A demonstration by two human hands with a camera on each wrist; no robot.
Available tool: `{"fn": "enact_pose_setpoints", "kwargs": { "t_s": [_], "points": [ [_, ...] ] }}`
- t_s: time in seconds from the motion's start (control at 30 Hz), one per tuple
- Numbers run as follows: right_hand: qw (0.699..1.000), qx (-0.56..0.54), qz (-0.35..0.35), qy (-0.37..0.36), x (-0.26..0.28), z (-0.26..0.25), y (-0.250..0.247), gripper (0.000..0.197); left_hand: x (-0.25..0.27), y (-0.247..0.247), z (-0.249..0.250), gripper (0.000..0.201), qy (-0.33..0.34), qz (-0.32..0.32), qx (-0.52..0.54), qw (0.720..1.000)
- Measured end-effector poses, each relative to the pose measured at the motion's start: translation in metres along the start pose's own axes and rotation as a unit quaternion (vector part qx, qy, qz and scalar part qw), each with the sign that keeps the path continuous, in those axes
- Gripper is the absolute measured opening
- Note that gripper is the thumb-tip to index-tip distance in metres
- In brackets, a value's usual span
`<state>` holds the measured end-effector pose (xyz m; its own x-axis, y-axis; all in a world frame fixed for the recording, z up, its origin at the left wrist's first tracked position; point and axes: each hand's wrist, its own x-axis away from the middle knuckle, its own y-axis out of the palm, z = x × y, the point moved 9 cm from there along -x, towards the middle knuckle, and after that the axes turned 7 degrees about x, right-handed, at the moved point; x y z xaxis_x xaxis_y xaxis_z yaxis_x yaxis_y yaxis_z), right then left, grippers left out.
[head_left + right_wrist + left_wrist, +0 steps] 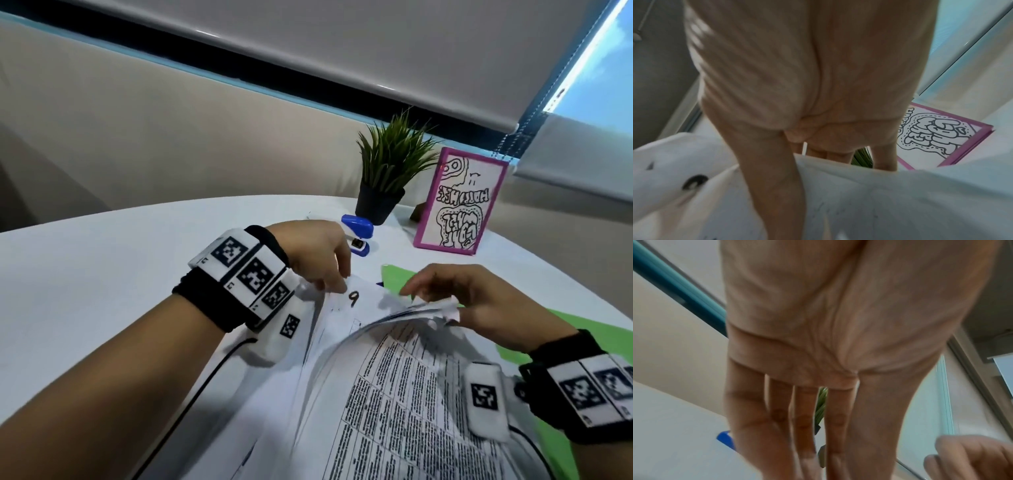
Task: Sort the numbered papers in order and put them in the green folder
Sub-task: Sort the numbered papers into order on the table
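Over the flat green paper folder (582,329) on the white table (102,274), the right hand (479,301) pinches the lifted stack of white printed papers (394,377), while the left hand (318,253) fingers pinch the sheet marked 9 (352,298).

A: Where do the papers (394,377) lie?
B: At the table's (85,291) near edge, on the folder (582,329).
A: Behind them?
B: Stapler (358,229), plant (387,178), framed picture (459,202), left to right.
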<state>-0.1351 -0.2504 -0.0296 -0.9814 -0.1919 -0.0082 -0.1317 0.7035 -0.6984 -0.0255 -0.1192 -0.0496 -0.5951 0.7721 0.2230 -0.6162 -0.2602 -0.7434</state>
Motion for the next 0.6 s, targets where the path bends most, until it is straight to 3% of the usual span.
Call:
{"fn": "enact_pose_setpoints", "kwargs": {
  "t_s": [0.1,0.33,0.5,0.6],
  "points": [
    [1.0,0.017,-0.011,-0.003,-0.001,0.001,0.003,0.021,0.002,0.0,0.009,0.021,0.021,-0.004,0.051,0.998],
    [0.999,0.042,0.012,0.014,0.003,-0.004,-0.004,0.034,0.017,0.003,0.034,0.018,0.103,-0.075,0.174,0.976],
    [0.999,0.048,0.024,0.007,0.003,-0.002,-0.007,0.017,0.018,0.0,0.031,0.023,0.093,-0.07,0.232,0.966],
    [0.999,0.025,0.046,-0.006,0.004,-0.003,-0.012,0.033,0.018,0.002,0.028,0.016,0.085,-0.072,0.212,0.971]
  ]
}}
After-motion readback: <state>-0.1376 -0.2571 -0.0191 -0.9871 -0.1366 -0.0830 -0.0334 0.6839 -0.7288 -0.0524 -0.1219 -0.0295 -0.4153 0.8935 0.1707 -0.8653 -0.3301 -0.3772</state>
